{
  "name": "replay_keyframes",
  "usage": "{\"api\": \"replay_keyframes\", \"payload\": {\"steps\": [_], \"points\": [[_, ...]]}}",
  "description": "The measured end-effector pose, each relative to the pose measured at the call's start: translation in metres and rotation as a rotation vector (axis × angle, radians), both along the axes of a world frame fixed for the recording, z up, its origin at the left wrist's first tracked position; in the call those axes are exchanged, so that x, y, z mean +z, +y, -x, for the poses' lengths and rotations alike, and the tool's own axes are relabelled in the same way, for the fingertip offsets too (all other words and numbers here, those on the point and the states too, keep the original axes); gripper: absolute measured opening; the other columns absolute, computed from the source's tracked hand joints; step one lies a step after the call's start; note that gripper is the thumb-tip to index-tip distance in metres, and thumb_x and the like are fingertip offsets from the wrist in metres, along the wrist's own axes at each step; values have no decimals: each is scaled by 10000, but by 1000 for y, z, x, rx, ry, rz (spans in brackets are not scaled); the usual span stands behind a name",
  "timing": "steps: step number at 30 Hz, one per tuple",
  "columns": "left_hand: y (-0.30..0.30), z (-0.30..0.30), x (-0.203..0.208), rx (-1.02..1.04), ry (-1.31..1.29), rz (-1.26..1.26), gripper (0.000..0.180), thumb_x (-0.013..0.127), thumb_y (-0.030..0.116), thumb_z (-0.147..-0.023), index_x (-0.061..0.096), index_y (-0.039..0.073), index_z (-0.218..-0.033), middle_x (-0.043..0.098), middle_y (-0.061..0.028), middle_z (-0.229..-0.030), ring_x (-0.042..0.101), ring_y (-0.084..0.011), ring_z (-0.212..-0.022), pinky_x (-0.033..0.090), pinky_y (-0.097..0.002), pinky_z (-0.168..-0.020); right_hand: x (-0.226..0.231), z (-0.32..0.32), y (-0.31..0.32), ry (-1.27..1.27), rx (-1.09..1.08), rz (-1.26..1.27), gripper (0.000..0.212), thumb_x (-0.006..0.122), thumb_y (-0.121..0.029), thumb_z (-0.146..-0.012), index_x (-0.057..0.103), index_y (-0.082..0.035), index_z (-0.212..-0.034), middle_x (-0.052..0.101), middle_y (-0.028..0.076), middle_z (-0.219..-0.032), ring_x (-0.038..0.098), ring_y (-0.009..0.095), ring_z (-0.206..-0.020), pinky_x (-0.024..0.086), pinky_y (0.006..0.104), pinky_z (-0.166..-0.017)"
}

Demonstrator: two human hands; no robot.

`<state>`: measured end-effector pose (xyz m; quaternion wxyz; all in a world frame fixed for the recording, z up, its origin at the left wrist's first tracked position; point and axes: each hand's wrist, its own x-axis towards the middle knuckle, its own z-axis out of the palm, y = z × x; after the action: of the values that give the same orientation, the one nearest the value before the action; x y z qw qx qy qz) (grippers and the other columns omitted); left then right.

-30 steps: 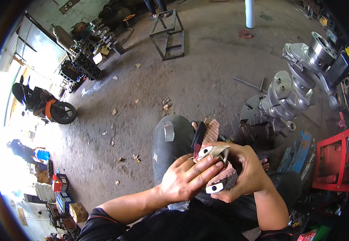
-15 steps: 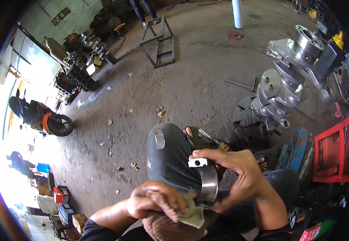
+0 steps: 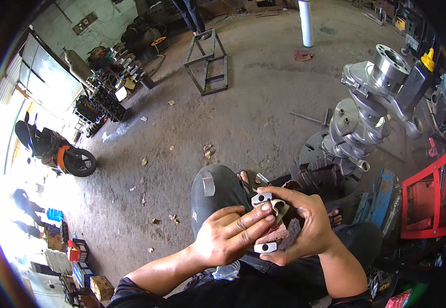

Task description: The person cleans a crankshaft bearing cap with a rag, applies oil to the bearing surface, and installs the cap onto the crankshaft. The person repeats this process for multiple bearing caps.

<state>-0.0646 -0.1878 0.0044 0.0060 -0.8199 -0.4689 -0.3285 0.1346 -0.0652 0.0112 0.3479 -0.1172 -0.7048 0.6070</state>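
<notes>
My right hand (image 3: 313, 222) grips a metal bearing cap (image 3: 265, 248) over my lap, its thumb and fingers at the two ends. Both flat end faces, each with a dark bolt hole, are turned upward. Inside the cap's curve, my left hand (image 3: 225, 235) presses a bunched cloth (image 3: 280, 209), cream in one part and reddish brown in another. The left fingers lie together over the cloth and hide much of the curved inner face. On my knee rests a thin, curved, shiny bearing shell (image 3: 209, 184).
A large crankshaft (image 3: 359, 118) stands upright at the right, near a red metal frame (image 3: 428, 192). Ahead on the floor is a dark metal frame (image 3: 206, 66), with a person's legs (image 3: 188, 15) behind it. A motorbike (image 3: 61, 151) and engine parts (image 3: 99, 105) stand left.
My left hand has brought the cloth up from my lap into the cap. The cap has turned, so both end faces now show.
</notes>
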Motion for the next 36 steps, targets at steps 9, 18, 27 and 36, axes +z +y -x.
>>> {"api": "replay_keyframes", "payload": {"steps": [9, 18, 27, 36], "points": [[3, -27, -1, 34, -154, 70, 631, 718, 4, -772, 604, 5, -1393, 567, -232, -1479, 718, -387, -1092, 577, -484, -947, 6, -13, 8, -35, 28, 32, 963, 966, -239, -511, 604, 51, -1355, 743, 92, -1086, 680, 111, -974, 550, 287, -919], [-10, 4, 10, -115, -1394, 1132, 394, 522, 45, -877, 643, -100, -1224, 651, -208, -1321, 593, -291, -1273, 395, -380, -1156, 20, -34, 21, -128, -171, -320, 991, 1033, -381, -484, 651, 39, -1296, 748, 140, -1163, 727, 174, -1020, 566, 288, -886], [-44, -117, -45, -504, -537, 671, 557, 675, 46, -835, 543, 38, -1375, 626, -209, -1322, 564, -401, -1293, 500, -481, -1030, 15, -45, 38, -7, -518, -54, 1011, 948, -194, -544, 541, -23, -1454, 716, 72, -1183, 655, 62, -888, 457, 187, -700], [-49, -152, -90, -1089, -500, 1249, 572, 732, 352, -907, 560, 81, -1380, 535, -210, -1417, 575, -410, -1254, 517, -510, -969, 15, -34, 25, -143, -379, -133, 959, 953, -195, -550, 581, -47, -1422, 709, 11, -1054, 643, 59, -837, 470, 210, -690]]}}
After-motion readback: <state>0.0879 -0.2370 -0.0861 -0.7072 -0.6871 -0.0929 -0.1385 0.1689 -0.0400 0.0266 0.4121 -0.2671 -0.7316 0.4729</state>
